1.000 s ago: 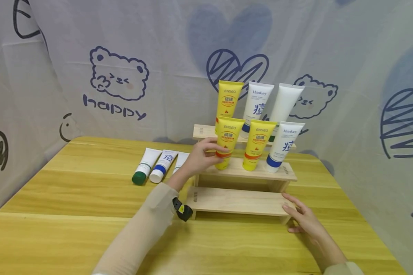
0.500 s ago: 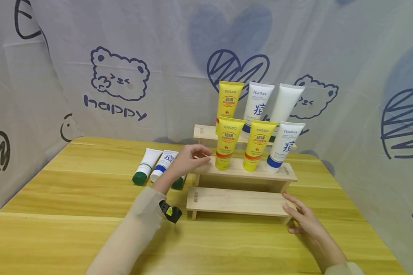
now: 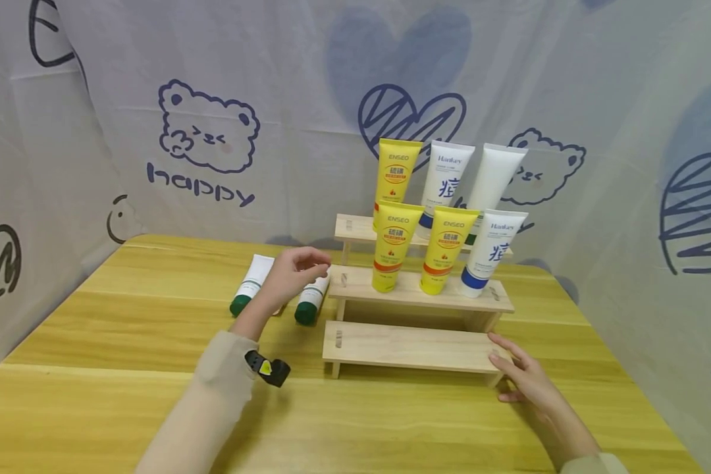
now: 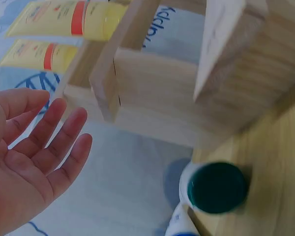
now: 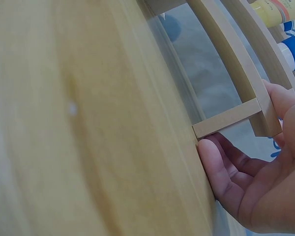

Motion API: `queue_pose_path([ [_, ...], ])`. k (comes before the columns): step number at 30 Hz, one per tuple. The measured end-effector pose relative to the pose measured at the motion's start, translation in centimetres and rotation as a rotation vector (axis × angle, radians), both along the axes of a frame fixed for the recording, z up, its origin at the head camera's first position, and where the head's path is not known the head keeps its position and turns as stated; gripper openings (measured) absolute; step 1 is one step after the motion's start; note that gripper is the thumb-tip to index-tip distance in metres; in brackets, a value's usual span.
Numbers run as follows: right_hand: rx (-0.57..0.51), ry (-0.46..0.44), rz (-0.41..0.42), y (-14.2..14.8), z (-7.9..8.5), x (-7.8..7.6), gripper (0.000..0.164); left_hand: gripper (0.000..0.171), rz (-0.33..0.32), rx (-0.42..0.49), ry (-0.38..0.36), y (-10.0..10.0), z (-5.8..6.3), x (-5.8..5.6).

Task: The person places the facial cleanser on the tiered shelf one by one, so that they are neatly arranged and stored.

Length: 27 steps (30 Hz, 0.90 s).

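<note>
My left hand [image 3: 287, 276] hangs in the air over the lying tubes, fingers loosely bent with nothing between them. Under it, a white tube with a green cap [image 3: 311, 299] lies near the rack's left side; another green-capped tube [image 3: 251, 286] lies farther left. Between them, the blue-banded tube [image 4: 183, 226] is mostly hidden by the hand in the head view. My right hand [image 3: 527, 375] grips the right end of the lowest shelf of a three-step wooden rack [image 3: 415, 345]. On its middle step stand two yellow tubes [image 3: 395, 240] and a white blue-banded tube [image 3: 492, 247].
The top step bears a yellow tube [image 3: 398, 164], a white tube with blue print [image 3: 447, 174] and a plain white tube [image 3: 498, 174]. All stand on their caps. A printed cloth [image 3: 302, 79] hangs behind the wooden table [image 3: 124, 342].
My left hand has let go of the left yellow tube on the middle step and moved left, over the lying tubes. The right hand has stayed at the rack's end.
</note>
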State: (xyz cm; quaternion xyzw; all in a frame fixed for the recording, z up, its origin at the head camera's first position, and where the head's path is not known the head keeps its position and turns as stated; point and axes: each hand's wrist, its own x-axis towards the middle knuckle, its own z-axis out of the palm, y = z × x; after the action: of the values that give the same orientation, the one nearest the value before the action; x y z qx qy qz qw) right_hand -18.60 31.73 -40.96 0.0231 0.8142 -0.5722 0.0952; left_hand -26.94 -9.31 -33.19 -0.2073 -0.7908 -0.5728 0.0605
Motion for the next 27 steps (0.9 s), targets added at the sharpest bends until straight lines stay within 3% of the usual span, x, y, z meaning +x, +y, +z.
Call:
queue_pose_path([
  [4,-0.002,0.0,-0.01,0.0,0.0,0.0,0.058,0.018,0.035,-0.009,-0.036,-1.2,-0.6,0.1],
  [11,-0.004,0.003,-0.009,0.0,0.1,0.0,0.058,0.02,0.087,-0.029,-0.036,-3.5,-1.7,0.0],
  [20,-0.01,-0.004,0.001,0.0,0.1,0.0,0.058,0.027,0.235,-0.112,-0.017,-6.9,-2.5,-0.3],
  [27,-0.017,-0.02,-0.009,-0.1,0.1,-0.1,0.059,0.031,0.249,-0.151,-0.022,-9.1,-3.3,-0.5],
])
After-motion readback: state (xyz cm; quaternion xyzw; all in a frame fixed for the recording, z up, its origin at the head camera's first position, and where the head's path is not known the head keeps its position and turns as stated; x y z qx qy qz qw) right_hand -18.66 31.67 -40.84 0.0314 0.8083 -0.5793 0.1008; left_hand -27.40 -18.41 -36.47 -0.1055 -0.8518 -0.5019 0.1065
